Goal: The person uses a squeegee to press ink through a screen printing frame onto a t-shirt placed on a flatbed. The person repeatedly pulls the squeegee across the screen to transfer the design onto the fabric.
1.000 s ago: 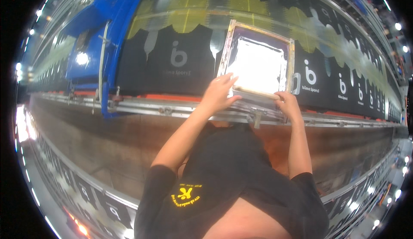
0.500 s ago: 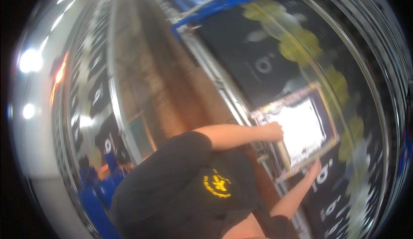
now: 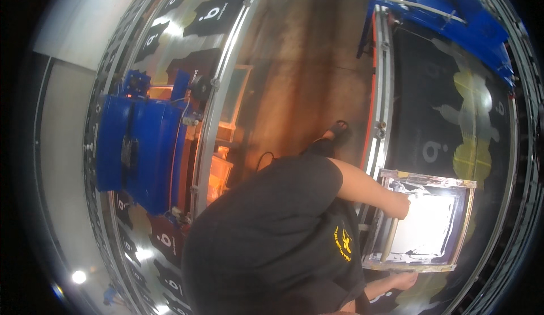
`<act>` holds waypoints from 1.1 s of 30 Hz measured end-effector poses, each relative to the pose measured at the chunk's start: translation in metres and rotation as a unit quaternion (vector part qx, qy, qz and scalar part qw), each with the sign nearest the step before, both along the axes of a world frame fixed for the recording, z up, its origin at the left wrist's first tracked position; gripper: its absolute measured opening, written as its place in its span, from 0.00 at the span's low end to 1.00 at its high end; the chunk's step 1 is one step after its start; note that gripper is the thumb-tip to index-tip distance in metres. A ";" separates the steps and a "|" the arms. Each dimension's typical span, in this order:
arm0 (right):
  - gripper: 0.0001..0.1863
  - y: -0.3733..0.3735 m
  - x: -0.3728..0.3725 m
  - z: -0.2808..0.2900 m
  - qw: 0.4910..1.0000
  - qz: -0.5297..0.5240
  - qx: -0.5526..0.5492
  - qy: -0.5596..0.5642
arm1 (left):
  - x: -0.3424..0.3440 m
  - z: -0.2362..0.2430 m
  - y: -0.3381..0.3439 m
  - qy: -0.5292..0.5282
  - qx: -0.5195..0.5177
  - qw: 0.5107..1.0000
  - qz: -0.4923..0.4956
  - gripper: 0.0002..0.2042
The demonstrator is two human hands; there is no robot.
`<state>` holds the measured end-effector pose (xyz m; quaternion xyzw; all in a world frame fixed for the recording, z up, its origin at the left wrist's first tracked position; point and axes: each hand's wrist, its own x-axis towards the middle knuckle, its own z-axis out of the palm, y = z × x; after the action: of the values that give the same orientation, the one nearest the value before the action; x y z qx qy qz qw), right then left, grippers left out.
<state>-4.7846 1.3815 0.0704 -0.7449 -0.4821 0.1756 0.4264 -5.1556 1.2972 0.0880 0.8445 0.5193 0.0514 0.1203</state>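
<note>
A rectangular silk-screen frame [image 3: 457, 251] lies over the long dark-printed table at my right, its mesh spread with bright white ink [image 3: 428, 224]. Along the frame's near-left side rests a squeegee [image 3: 390, 240] with a tan, bar-like handle. My left hand [image 3: 401, 206] is closed around the upper end of that handle, the forearm reaching across the frame's left rail. My right hand [image 3: 402, 281] is at the frame's lower rail, its fingers curled against the edge; the fingertips are partly hidden there.
The printed table [image 3: 422, 99] carries black pieces with yellow shapes and is edged by a metal rail [image 3: 381, 97]. A blue machine [image 3: 442, 17] spans it farther up. Another blue machine [image 3: 153, 145] stands over the left table. A brown floor aisle [image 3: 306, 60] runs between.
My view has turned, so the frame now sits lower and straighter in the picture. Both hands stay at the frame, the left on the squeegee. The blue machine at left has come into fuller view.
</note>
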 end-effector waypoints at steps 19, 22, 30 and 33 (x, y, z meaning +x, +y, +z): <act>0.20 -0.032 -0.047 0.009 0.981 -0.099 -0.042 0.162 | 0.015 0.035 0.011 -0.012 -0.089 0.995 0.050 0.06; 0.20 -0.029 -0.055 0.014 0.983 -0.093 -0.047 0.154 | 0.016 0.042 0.011 -0.033 -0.086 0.991 0.097 0.06; 0.20 -0.012 -0.078 -0.012 0.993 -0.021 -0.081 0.088 | 0.021 -0.010 0.047 0.007 -0.083 0.994 0.073 0.07; 0.21 -0.005 -0.084 -0.020 0.992 0.001 -0.097 0.076 | 0.014 -0.010 0.052 0.028 -0.099 0.991 0.081 0.08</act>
<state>-4.8686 1.3762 0.0506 -0.7668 -0.4302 0.2781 0.3868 -5.1419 1.3496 0.0784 0.7845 0.5921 -0.0143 0.1839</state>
